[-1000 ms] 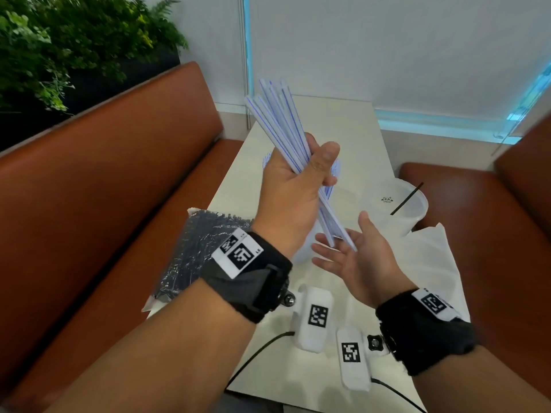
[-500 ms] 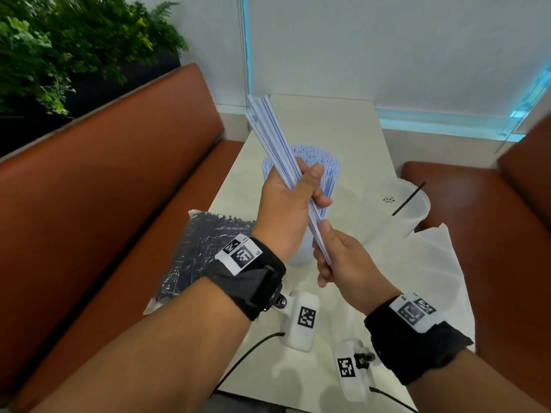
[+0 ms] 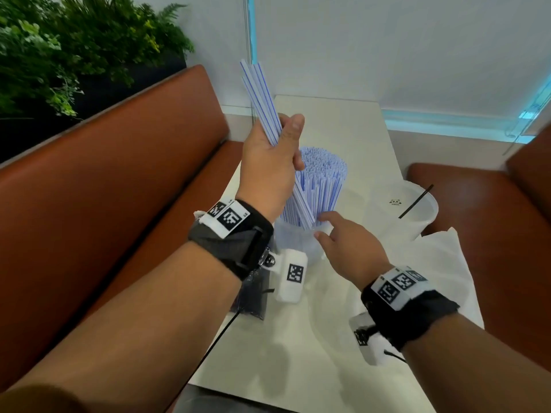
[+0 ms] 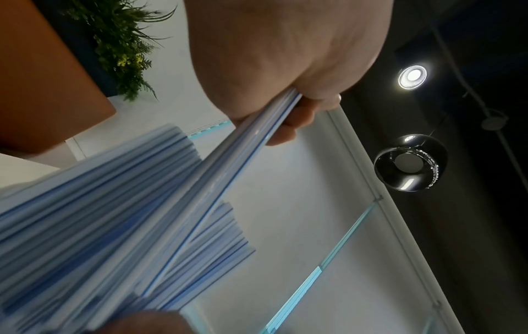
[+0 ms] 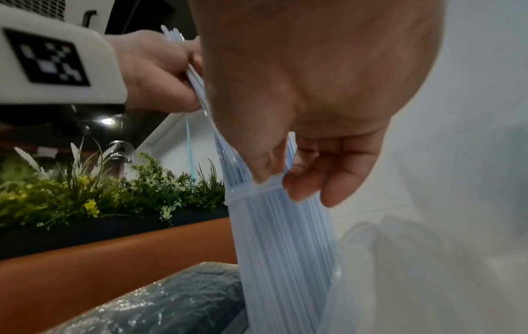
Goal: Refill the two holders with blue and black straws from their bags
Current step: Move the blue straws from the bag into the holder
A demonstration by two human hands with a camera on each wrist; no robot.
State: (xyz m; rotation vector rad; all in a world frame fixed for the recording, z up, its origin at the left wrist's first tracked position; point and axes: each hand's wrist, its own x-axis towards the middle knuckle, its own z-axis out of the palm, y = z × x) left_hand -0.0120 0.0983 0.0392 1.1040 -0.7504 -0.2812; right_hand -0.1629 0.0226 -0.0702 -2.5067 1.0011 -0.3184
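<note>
My left hand grips a bundle of blue-striped straws at its middle, tilted, with its lower ends dipping in at the near rim of the translucent holder. That holder is packed with blue straws. My right hand reaches to the holder's near rim with relaxed fingers beside the bundle's lower ends. In the left wrist view the left hand clamps the held bundle. The right wrist view shows the right hand with loose fingertips at the holder. A second holder contains one black straw.
The bag of black straws lies left of the blue holder, mostly hidden under my left wrist in the head view. A flat white bag lies at the right of the table. Orange bench seats flank both sides; plants stand behind the left bench.
The left hand raised the bundle, turned it more upright and brought its lower ends to the holder. The right hand let go of those ends and moved to the holder's rim.
</note>
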